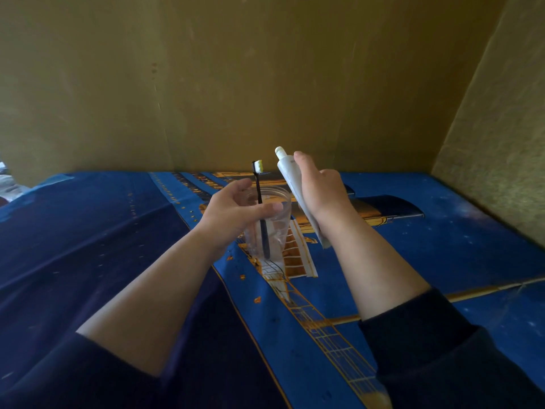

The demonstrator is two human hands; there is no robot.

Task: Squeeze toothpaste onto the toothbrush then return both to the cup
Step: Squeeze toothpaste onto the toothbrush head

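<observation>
A clear plastic cup [282, 224] stands on the blue printed cloth [427, 249]. A black toothbrush [259, 199] stands upright in it, with pale yellow-white paste on its head at the top. My left hand [233, 212] is at the cup's near left side with fingers spread. Its thumb lies across the cup's front, and the brush handle rises between thumb and fingers without being pinched. My right hand [321, 191] holds a white toothpaste tube [287, 175] just right of the cup, tilted, its capped end up and to the left.
The cloth, printed with a ship, covers the whole surface. An olive-yellow wall [265, 84] rises right behind the cup, and a side wall [501, 172] closes in on the right. Dark sleeves cover both forearms near the bottom.
</observation>
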